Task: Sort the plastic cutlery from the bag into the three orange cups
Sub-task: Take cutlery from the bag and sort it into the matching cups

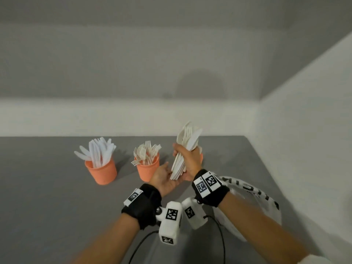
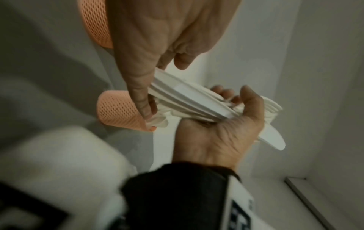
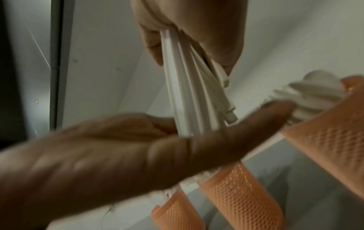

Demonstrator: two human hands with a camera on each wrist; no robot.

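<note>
Gripping: right hand (image 1: 187,159), centre frame, fingers curled round white plastic cutlery bundle (image 1: 185,149)
Supporting: left hand (image 1: 164,178), palm spread under handle ends

1. The right hand (image 1: 187,159) is raised, fingers and thumb wrapped round the middle of a bundle of white plastic cutlery (image 1: 185,149), held nearly upright.
2. The left hand (image 1: 164,178) lies palm-up just below it, fingers relaxed, the handle ends touching its palm.
3. Both wrists wear black straps.
</note>
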